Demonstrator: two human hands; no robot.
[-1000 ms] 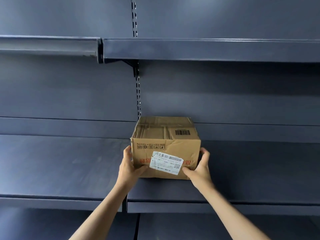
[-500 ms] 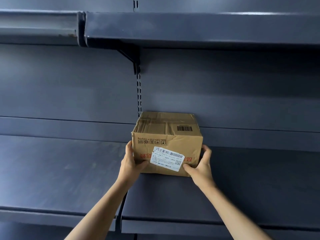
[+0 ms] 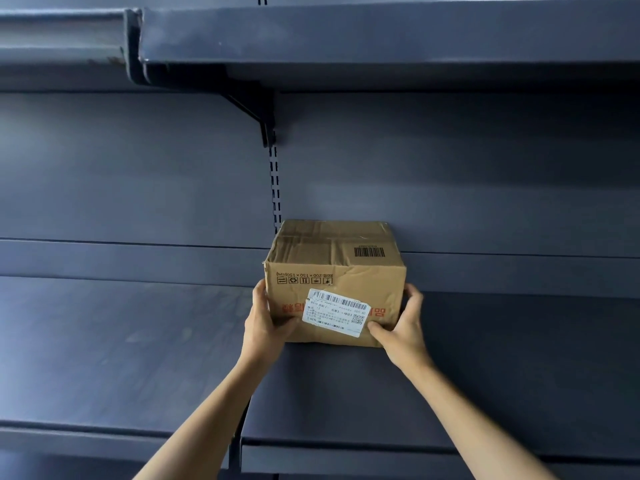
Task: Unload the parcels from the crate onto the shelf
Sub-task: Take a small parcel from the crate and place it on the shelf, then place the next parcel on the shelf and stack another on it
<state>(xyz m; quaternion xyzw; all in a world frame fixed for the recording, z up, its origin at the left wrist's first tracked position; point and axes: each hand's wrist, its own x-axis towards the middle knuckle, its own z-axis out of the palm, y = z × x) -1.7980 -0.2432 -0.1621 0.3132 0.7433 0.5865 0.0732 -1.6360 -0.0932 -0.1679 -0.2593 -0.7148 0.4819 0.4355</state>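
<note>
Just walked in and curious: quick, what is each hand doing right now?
Left hand: holding the cardboard parcel at its left side, thumb on the front.
Right hand: holding the same parcel at its right side, fingers along that side.

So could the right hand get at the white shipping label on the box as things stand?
Probably yes: the right hand already holds the box at its lower right corner, thumb beside the white label, with nothing between.

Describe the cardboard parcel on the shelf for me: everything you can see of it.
The brown, creased cardboard parcel sits upright on the dark grey metal shelf, its back close to the rear panel. Its taped top bears a printed barcode; the front shows upside-down red print, handling symbols and a tilted white shipping label. The left hand and right hand grip its lower front corners.
</note>
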